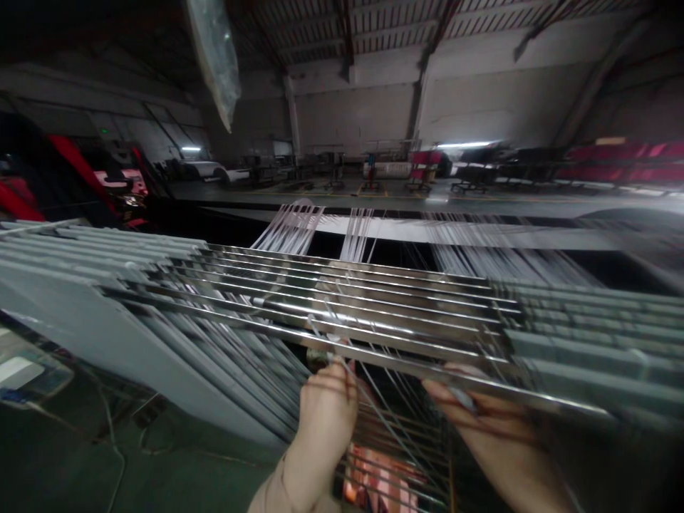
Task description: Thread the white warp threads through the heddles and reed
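My left hand (328, 399) is closed, its fingertips pinched around white yarn (332, 338) at the front metal rail (385, 354). From there, loose strands run down to the right. My right hand (489, 420) reaches in under the same rail, further right. Its fingers are partly hidden and blurred, and a small greyish piece (462, 397) shows beside them, too smeared to name. Several parallel metal bars (374, 296) of a loom-like frame stretch behind both hands. Grey flat panels (160, 356) hang in a row to the left.
More grey panels (598, 356) flank the bars on the right. White warp threads (291, 228) spread in bunches behind the frame. A clear plastic piece (216, 64) hangs overhead. Cables (115, 442) lie on the green floor at the lower left. Machines and red stacks (620, 164) stand far back.
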Demonstrator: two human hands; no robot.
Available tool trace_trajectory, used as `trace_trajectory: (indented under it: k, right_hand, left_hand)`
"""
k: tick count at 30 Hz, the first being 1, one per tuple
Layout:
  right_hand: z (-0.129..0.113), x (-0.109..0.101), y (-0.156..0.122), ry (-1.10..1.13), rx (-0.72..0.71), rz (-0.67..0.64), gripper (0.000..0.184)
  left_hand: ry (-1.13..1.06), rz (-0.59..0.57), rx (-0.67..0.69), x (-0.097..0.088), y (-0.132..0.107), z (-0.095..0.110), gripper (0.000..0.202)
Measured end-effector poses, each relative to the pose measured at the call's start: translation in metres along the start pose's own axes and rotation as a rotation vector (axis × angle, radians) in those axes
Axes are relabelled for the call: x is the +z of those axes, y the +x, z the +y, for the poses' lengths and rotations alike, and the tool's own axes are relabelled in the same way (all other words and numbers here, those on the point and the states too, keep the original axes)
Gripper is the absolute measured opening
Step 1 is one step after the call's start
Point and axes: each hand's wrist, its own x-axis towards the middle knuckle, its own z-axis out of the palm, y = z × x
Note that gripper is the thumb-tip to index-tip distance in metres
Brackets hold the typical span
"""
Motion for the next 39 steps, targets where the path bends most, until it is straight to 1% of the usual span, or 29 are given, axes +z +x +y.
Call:
trace_trajectory:
  k: [2, 4, 5, 6, 9, 10, 12, 15, 17, 18, 20, 21, 22, 23, 24, 28, 30, 31, 34, 35, 36, 37, 39]
  right_hand:
    - [-0.003, 0.003, -0.001, -0.07, 0.025, 0.027, 0.026]
    - [-0.007, 0.005, -0.002, -0.151, 0.058, 0.022, 0.032]
    - [-0.009, 0.006, -0.002, -0.189, 0.065, 0.003, 0.036]
    - [-0.01, 0.007, -0.002, -0.223, 0.064, -0.013, 0.038]
    - [-0.014, 0.008, 0.0, -0.287, 0.039, -0.05, 0.034]
    - [-0.014, 0.009, 0.001, -0.275, 0.02, -0.043, 0.033]
    - [-0.014, 0.01, 0.003, -0.224, -0.024, -0.03, 0.03]
    - [-0.011, 0.012, 0.005, -0.165, -0.067, -0.029, 0.024]
    - [-0.008, 0.014, 0.006, -0.151, -0.065, -0.061, 0.026]
    - [-0.006, 0.016, 0.007, -0.141, -0.064, -0.077, 0.028]
    - [-0.004, 0.019, 0.009, -0.12, -0.067, -0.112, 0.033]
    - [-0.003, 0.019, 0.01, -0.114, -0.067, -0.124, 0.034]
    - [-0.002, 0.019, 0.01, -0.112, -0.063, -0.13, 0.033]
    - [-0.003, 0.018, 0.01, -0.114, -0.056, -0.131, 0.031]
    - [-0.004, 0.016, 0.008, -0.124, -0.043, -0.115, 0.029]
    - [-0.018, 0.002, -0.003, -0.195, 0.027, 0.047, 0.033]
    - [-0.025, -0.002, -0.008, -0.182, 0.011, 0.054, 0.035]
    - [-0.027, -0.002, -0.009, -0.165, -0.009, 0.027, 0.035]
    - [-0.026, 0.001, -0.009, -0.167, -0.027, -0.068, 0.033]
    - [-0.025, 0.003, -0.009, -0.187, -0.021, -0.083, 0.032]
    - [-0.024, 0.004, -0.008, -0.208, -0.009, -0.088, 0.032]
    - [-0.024, 0.005, -0.008, -0.23, 0.002, -0.083, 0.033]
    - [-0.027, 0.006, -0.009, -0.252, 0.025, -0.07, 0.034]
  left_hand:
    - [-0.068, -0.101, 0.032, 0.003, 0.002, 0.007, 0.019]
    - [-0.092, -0.147, 0.067, 0.002, -0.001, 0.013, 0.023]
    - [-0.072, -0.137, 0.082, 0.0, -0.004, 0.015, 0.024]
    - [-0.022, -0.104, 0.085, -0.003, -0.007, 0.015, 0.025]
    - [0.166, 0.063, 0.018, -0.007, -0.011, 0.007, 0.024]
    - [0.175, 0.098, 0.004, -0.006, -0.009, 0.004, 0.023]
    - [0.108, 0.104, 0.032, -0.003, -0.002, -0.001, 0.021]
    - [0.006, 0.028, 0.12, 0.002, 0.003, 0.007, 0.018]
    - [0.007, -0.04, 0.226, 0.002, -0.004, 0.019, 0.025]
    - [0.049, -0.088, 0.306, 0.001, -0.01, 0.026, 0.03]
    - [0.221, -0.208, 0.456, -0.002, -0.023, 0.035, 0.041]
    - [0.313, -0.261, 0.491, -0.003, -0.027, 0.036, 0.045]
    - [0.375, -0.293, 0.488, -0.004, -0.028, 0.035, 0.046]
    - [0.397, -0.298, 0.464, -0.005, -0.027, 0.031, 0.045]
    - [0.373, -0.276, 0.429, -0.006, -0.024, 0.025, 0.043]
    - [0.027, -0.063, 0.214, -0.005, 0.003, -0.003, 0.029]
    - [-0.09, -0.021, 0.114, -0.003, 0.013, -0.008, 0.028]
    - [-0.123, -0.041, 0.08, -0.001, 0.015, -0.008, 0.029]
    - [-0.243, -0.215, -0.002, -0.001, 0.014, 0.002, 0.034]
    - [-0.284, -0.244, -0.025, -0.003, 0.012, 0.006, 0.036]
    - [-0.305, -0.233, -0.03, -0.006, 0.011, 0.009, 0.036]
    - [-0.307, -0.187, -0.019, -0.009, 0.01, 0.011, 0.035]
    - [-0.273, -0.061, 0.027, -0.014, 0.008, 0.012, 0.032]
